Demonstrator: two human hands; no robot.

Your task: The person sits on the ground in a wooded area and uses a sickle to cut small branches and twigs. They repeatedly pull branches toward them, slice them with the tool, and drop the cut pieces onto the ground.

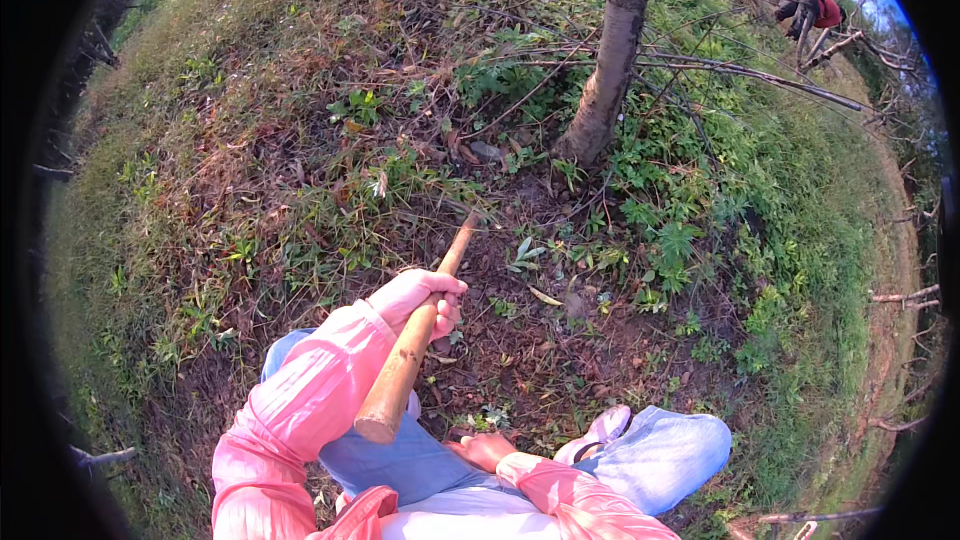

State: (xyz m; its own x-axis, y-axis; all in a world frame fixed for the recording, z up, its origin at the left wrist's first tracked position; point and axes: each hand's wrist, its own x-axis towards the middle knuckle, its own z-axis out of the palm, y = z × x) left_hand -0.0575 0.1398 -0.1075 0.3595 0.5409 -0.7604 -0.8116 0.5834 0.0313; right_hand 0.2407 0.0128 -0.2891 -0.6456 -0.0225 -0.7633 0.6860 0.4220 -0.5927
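My left hand [420,304] grips a thick wooden tool handle [405,360] partway along its length. The handle's blunt butt end points back towards me, and its far end reaches down to the grass near a tree's base. Whatever head the tool has cannot be made out there. My right hand [484,450] lies low by my jeans [405,457], fingers curled and partly hidden, so whether it holds anything is unclear. Between the handle and my shoe [604,431] is dark soil [517,349] strewn with dry stems and small weeds.
A slim tree trunk [607,52] rises ahead, slightly right, with thin bare branches [735,71] spreading right. Leafy green weeds [675,240] grow around its base. Dry grass [225,127] covers the slope at left. A person in dark and red clothing [814,9] bends over far right.
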